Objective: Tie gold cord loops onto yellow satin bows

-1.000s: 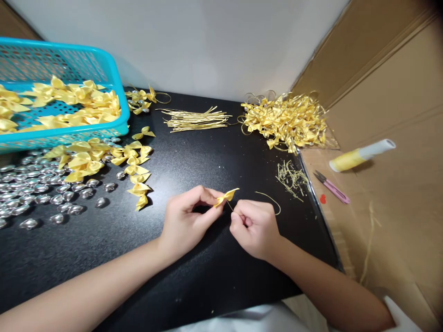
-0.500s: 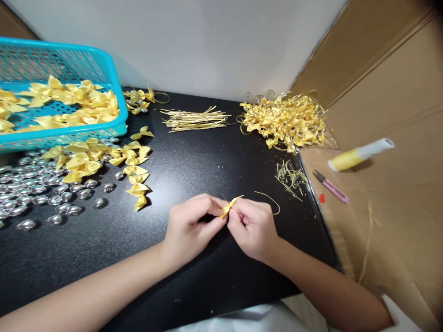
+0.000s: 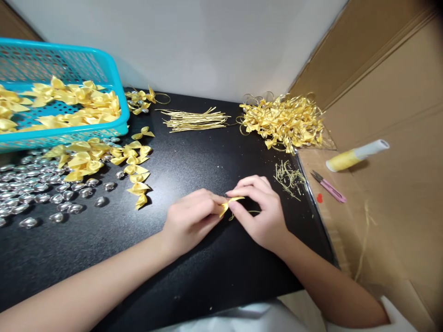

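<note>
A small yellow ribbon bow [image 3: 224, 210] is pinched in the fingertips of my left hand [image 3: 194, 219], low over the black table. My right hand [image 3: 261, 210] meets it from the other side, its thumb and forefinger curved around the bow's right wing with their tips close together at the middle. From the bow a thin gold cord [image 3: 254, 212] loops out beneath my right fingers. The bow's centre is partly hidden by fingertips. Beyond both hands lies a bundle of straight gold cords [image 3: 195, 121].
A blue basket [image 3: 119, 99] of yellow bows stands at left, with loose bows [image 3: 140, 173] and silver beads [image 3: 38, 186] before it. At right are a heap of corded bows [image 3: 282, 120], cord scraps [image 3: 289, 180], pink-handled snips [image 3: 328, 186] and a yellow-and-white roll [image 3: 356, 156].
My right hand has gone from a closed fist-like pinch to longer, spread fingers around the bow. The trailing cord has swung in beneath it. My left hand keeps its pinch.
</note>
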Demonstrator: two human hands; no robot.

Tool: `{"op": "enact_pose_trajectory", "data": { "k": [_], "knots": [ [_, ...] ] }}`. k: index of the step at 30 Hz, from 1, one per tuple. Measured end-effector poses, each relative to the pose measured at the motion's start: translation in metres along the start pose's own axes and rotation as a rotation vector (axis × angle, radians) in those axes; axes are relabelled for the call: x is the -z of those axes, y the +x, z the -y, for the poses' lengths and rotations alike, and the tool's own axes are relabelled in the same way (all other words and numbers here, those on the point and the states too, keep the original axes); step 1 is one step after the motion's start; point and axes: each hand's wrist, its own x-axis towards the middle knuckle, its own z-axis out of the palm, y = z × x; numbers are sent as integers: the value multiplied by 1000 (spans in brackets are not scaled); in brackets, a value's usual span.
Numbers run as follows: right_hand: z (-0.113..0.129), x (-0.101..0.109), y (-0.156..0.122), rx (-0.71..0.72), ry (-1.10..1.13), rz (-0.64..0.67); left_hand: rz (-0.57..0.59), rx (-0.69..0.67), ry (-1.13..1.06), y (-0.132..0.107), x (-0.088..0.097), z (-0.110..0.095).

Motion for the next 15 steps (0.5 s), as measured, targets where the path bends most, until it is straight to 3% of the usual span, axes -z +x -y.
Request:
{"op": "enact_pose_trajectory", "data": {
  "k": [6, 15],
  "knots": [
    [1, -6, -2, -88, 27, 141, 50, -137, 138, 1, -2, 4],
    [-1, -10, -5, -119, -1, 138, 53, -168, 282, 2, 1, 7]
  ]
}}
